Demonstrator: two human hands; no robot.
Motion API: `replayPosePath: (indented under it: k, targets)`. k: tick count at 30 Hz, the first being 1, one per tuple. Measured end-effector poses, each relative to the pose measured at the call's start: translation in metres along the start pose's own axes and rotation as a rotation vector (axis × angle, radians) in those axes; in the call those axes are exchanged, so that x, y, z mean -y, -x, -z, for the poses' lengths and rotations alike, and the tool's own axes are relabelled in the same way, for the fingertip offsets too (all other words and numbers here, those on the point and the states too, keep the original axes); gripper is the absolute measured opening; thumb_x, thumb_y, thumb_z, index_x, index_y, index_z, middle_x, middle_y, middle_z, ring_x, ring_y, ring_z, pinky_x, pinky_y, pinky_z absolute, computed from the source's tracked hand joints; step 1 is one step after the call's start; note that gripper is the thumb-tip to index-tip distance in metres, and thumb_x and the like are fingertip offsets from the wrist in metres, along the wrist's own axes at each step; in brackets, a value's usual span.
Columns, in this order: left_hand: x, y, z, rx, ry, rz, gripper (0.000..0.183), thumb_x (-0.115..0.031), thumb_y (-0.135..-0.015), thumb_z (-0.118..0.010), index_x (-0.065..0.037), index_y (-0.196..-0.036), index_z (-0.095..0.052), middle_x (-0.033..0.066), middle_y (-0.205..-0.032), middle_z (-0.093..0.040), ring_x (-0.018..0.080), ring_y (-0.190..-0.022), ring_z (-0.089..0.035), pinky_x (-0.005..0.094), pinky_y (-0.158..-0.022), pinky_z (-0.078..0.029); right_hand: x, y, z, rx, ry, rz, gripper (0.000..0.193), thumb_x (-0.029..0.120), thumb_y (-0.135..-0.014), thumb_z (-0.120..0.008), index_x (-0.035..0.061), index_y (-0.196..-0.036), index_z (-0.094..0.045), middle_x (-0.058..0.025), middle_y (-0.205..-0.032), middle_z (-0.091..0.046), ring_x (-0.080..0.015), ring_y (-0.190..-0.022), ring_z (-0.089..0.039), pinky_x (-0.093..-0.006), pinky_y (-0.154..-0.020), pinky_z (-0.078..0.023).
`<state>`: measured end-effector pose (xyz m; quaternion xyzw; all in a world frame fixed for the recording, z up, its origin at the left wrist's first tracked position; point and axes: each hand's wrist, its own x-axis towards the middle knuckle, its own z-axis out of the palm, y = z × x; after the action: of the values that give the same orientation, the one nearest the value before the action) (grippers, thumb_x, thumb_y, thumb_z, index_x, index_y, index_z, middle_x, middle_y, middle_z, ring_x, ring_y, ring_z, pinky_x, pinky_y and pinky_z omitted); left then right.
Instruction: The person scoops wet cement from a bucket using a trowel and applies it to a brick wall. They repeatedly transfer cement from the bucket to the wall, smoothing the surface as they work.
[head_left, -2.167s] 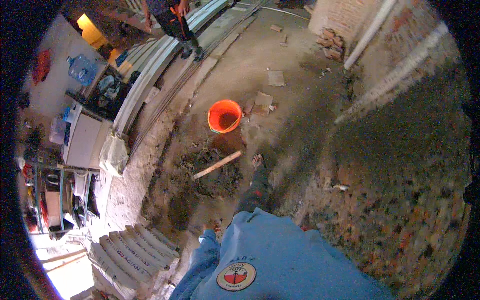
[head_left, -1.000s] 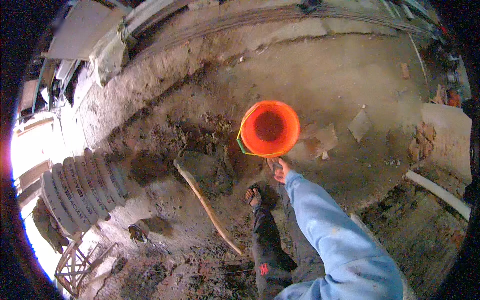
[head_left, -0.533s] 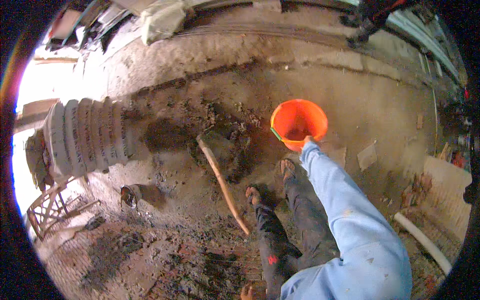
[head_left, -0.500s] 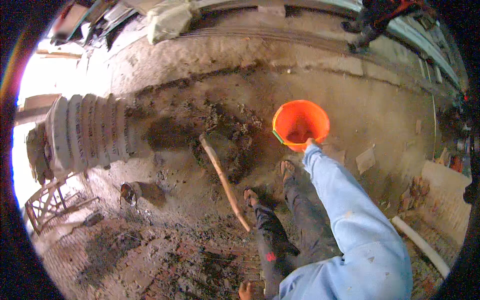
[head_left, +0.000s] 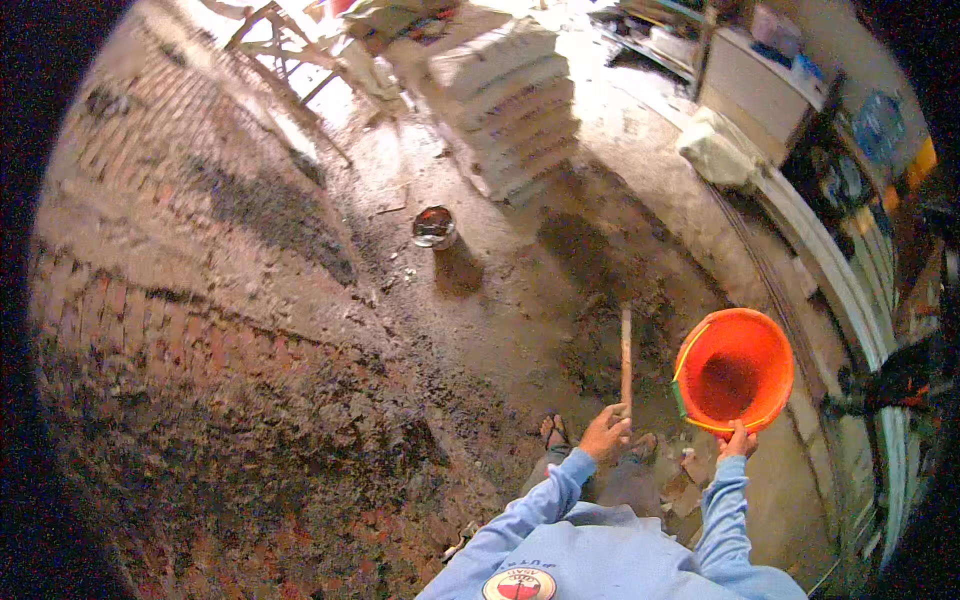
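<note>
My right hand [head_left: 738, 440] grips the near rim of an orange bucket [head_left: 770, 345], its fingers closed on the edge. The bucket is tipped so its mouth faces up at me, and dark residue shows inside. A yellow handle with a green grip hangs along its left side. My left hand [head_left: 606, 433] is closed around the near end of a long wooden handle [head_left: 627, 355] in front of my feet. The far end of that handle meets a dark patch of wet, muddy mix [head_left: 600, 335], and whatever tool head it has cannot be made out.
A small metal can [head_left: 434, 228] stands on the floor ahead to the left. Beyond it are stacked pale sacks [head_left: 510, 110] and a wooden frame [head_left: 290, 50]. Muddy brickwork [head_left: 250, 400] spreads at left. Long pale profiles [head_left: 850, 280] lie along the right, near a dark-clothed person [head_left: 900, 385].
My view has turned left, so the sacks and can now sit ahead. My left hand has come up and taken hold of the wooden handle. The bucket stays in my right hand.
</note>
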<state>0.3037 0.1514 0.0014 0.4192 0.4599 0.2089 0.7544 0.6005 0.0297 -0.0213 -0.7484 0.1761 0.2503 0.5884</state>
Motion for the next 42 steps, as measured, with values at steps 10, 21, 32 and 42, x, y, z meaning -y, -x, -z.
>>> replayPosePath:
  k: [10, 21, 32, 42]
  targets:
    - [-0.1, 0.052, 0.168, -0.312, 0.485, 0.16, 0.085, -0.039, -0.074, -0.075, -0.012, -0.14, -0.028, 0.0151, -0.134, -0.039, 0.0399, -0.115, -0.044, 0.05, -0.083, -0.049, -0.038, 0.206, -0.169, 0.717, 0.109, 0.171, 0.02, -0.001, -0.07, -0.064, 0.0075, -0.087, -0.058, 0.0002, -0.077, -0.058, -0.0134, -0.065, -0.057, -0.0279, -0.059, -0.049]
    - [-0.114, 0.135, 0.329, -0.887, 0.559, -0.524, 0.032, 0.005, -0.07, -0.069, -0.003, -0.099, -0.057, 0.0054, -0.094, -0.062, 0.017, -0.079, -0.061, 0.0308, -0.074, -0.051, -0.061, 0.37, -0.335, 1.233, 0.729, 0.543, 0.03, 0.024, -0.075, -0.07, 0.0024, -0.09, -0.056, -0.0071, -0.077, -0.061, -0.0197, -0.067, -0.059, -0.0348, -0.061, -0.05]
    - [-0.13, 0.077, 0.431, -1.075, 0.564, -0.403, 0.035, 0.009, -0.066, -0.066, -0.003, -0.098, -0.059, 0.0039, -0.089, -0.063, 0.0162, -0.076, -0.06, 0.0315, -0.07, -0.052, -0.126, 0.496, -0.585, 1.778, 1.052, 0.419, 0.035, 0.033, -0.088, -0.055, 0.0078, -0.113, -0.053, -0.0128, -0.103, -0.06, -0.0267, -0.096, -0.059, -0.0417, -0.081, -0.05]
    - [-0.202, 0.01, 0.534, -1.039, 0.52, -0.438, 0.027, 0.001, -0.064, -0.073, -0.003, -0.088, -0.061, 0.0036, -0.08, -0.059, 0.014, -0.067, -0.055, 0.0301, -0.065, -0.048, -0.238, 0.483, -0.706, 0.76, 0.757, -0.717, 0.031, 0.031, -0.091, -0.038, 0.0074, -0.088, -0.057, -0.0117, -0.085, -0.062, -0.028, -0.086, -0.061, -0.0464, -0.079, -0.051]
